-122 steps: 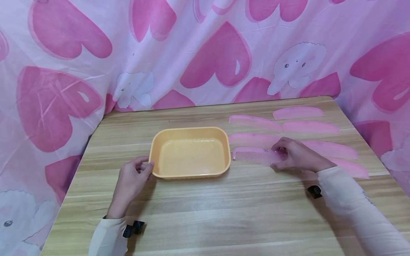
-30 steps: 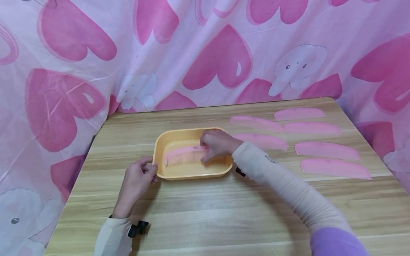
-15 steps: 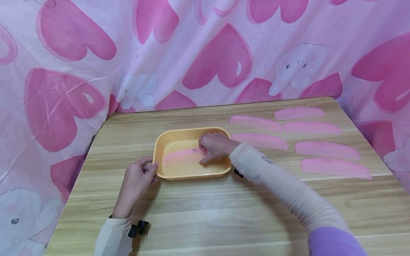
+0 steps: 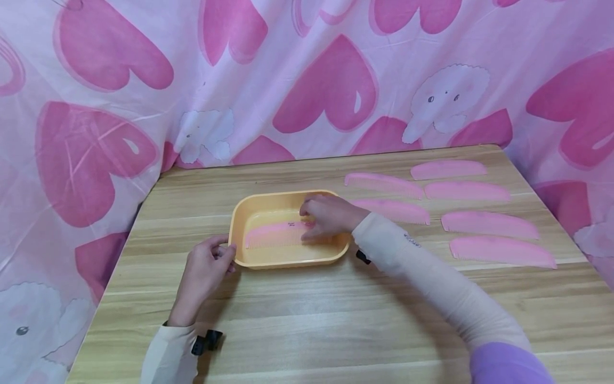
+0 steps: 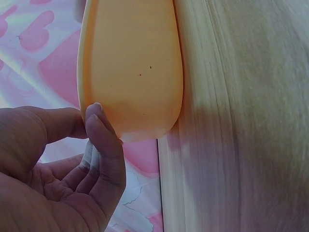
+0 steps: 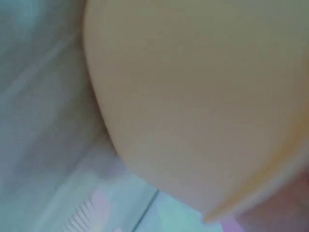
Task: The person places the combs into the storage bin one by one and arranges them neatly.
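Note:
A yellow plastic box [image 4: 290, 264] stands on the table, with a pink comb [image 4: 273, 236] lying flat on its floor. My left hand [image 4: 203, 272] pinches the box's left rim between thumb and fingers; the left wrist view shows the thumb [image 5: 104, 130] against the wall. Over the box's right end, my right hand [image 4: 331, 216] is above the comb with thumb and fingers parted, and the comb's right part is partly hidden by it. In the right wrist view the box wall [image 6: 193, 96] fills most of the picture and little of the hand shows.
Several more pink combs lie right of the box, among them a near one [image 4: 503, 252] and a far one [image 4: 448, 169]. One comb [image 4: 393, 211] is partly behind the right wrist. A pink heart-patterned curtain [image 4: 249, 96] hangs behind the wooden table [image 4: 307, 320].
My right hand brought the comb from the table into the box, lowered it to the floor, then let go and rose slightly to the right. The left hand stays on the rim.

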The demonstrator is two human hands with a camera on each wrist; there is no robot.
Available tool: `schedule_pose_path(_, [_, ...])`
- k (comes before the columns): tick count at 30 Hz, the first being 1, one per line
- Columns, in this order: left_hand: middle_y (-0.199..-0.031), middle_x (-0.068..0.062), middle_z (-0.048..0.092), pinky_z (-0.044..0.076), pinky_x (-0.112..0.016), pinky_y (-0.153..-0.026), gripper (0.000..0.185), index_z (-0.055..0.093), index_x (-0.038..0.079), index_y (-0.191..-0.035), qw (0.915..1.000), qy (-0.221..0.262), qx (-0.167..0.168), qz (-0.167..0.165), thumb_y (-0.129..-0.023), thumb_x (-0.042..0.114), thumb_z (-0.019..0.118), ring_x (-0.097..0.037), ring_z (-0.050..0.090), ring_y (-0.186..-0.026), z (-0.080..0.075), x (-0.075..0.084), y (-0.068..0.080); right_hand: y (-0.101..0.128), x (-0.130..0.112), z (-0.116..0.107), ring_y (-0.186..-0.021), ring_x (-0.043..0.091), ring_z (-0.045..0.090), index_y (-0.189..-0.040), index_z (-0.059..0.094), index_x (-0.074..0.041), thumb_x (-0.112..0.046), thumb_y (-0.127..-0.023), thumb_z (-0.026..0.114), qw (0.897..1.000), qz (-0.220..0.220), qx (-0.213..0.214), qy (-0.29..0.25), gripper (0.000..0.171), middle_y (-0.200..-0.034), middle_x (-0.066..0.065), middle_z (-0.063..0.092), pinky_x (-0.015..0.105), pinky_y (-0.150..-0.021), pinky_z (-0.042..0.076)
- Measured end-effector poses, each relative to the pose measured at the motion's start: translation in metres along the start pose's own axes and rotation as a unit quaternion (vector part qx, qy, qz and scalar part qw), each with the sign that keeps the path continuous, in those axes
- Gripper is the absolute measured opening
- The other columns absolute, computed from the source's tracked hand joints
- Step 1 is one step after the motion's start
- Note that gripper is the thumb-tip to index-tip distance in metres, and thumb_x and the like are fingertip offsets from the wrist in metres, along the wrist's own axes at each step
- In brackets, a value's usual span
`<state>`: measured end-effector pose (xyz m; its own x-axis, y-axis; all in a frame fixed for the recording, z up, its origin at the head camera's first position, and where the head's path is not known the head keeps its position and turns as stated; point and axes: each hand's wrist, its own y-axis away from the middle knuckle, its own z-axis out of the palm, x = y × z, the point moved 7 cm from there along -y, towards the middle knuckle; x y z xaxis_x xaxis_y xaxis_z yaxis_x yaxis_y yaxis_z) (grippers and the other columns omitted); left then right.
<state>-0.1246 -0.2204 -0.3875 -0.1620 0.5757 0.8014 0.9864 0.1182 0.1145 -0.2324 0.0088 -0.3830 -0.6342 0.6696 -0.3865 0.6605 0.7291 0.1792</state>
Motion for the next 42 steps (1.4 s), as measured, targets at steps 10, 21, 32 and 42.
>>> schedule_pose_path(10, [-0.076,-0.012,0.071,0.056,-0.023,-0.052,0.034,0.062,-0.009,-0.128,1.0,-0.006,0.0,0.002,-0.101,0.011,0.061,-0.017,0.065,-0.061,-0.001,0.001,0.0,0.033,0.011,-0.042,-0.111,0.03,0.063,-0.123,0.068,0.002,-0.032,-0.084,0.084,0.996,-0.02,0.07,-0.043,0.054,-0.123,0.012,0.063,0.04,-0.097,0.054])
schedule_pose_path(21, [-0.079,-0.016,0.071,0.058,-0.023,-0.053,0.033,0.062,-0.008,-0.128,1.0,-0.008,-0.001,-0.004,-0.101,0.011,0.06,-0.017,0.065,-0.061,0.001,-0.003,-0.001,0.076,0.062,-0.065,-0.114,0.027,0.061,-0.124,0.068,-0.002,-0.034,-0.08,0.087,0.99,0.045,0.115,-0.07,0.057,-0.126,0.008,0.065,0.044,-0.096,0.054])
schedule_pose_path(32, [-0.08,-0.013,0.071,0.056,-0.023,-0.054,0.035,0.06,-0.007,-0.131,0.9997,-0.015,-0.005,-0.02,-0.101,0.011,0.06,-0.017,0.064,-0.063,0.001,-0.002,0.0,0.112,0.108,-0.06,-0.113,0.04,0.059,-0.123,0.065,0.006,-0.031,-0.081,0.087,0.988,0.069,0.124,-0.066,0.061,-0.124,0.02,0.062,0.053,-0.095,0.053])
schedule_pose_path(42, [-0.076,-0.01,0.07,0.056,-0.022,-0.054,0.032,0.063,-0.006,-0.127,0.9999,-0.013,0.0,-0.01,-0.101,0.011,0.06,-0.016,0.064,-0.062,0.001,0.0,0.001,0.136,0.141,-0.047,-0.113,0.041,0.059,-0.125,0.063,0.01,-0.029,-0.082,0.087,0.985,0.108,0.112,-0.08,0.063,-0.126,0.024,0.06,0.054,-0.093,0.053])
